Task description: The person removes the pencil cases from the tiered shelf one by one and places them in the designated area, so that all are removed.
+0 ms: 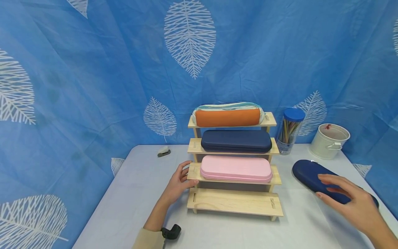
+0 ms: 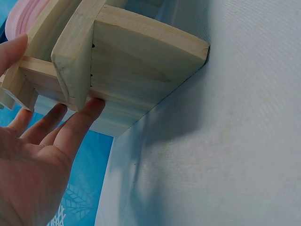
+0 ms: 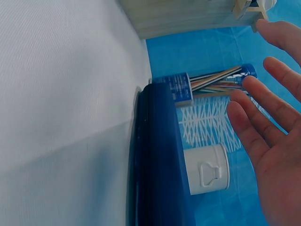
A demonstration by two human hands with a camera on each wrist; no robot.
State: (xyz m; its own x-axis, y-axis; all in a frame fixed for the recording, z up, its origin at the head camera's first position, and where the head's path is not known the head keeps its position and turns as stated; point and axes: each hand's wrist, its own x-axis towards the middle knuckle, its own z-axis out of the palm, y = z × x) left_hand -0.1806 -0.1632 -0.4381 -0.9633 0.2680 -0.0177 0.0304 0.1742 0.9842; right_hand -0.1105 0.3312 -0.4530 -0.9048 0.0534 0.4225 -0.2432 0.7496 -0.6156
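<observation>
A four-step wooden rack stands on the white table. My left hand grips its left end, thumb at the front of a step and fingers farther back; in the left wrist view the fingertips touch the wood. On the rack's steps lie an orange pencil case at the top, a navy case below it and a pink case under that. The lowest step is bare. At the right, my right hand hovers over a second navy case lying on the table, fingers spread and holding nothing.
Behind the rack's right side stands a clear tube of pencils with a blue lid. Beside it is a white metal bucket. A small stapler lies at the back left. A blue leaf-patterned cloth hangs behind the table.
</observation>
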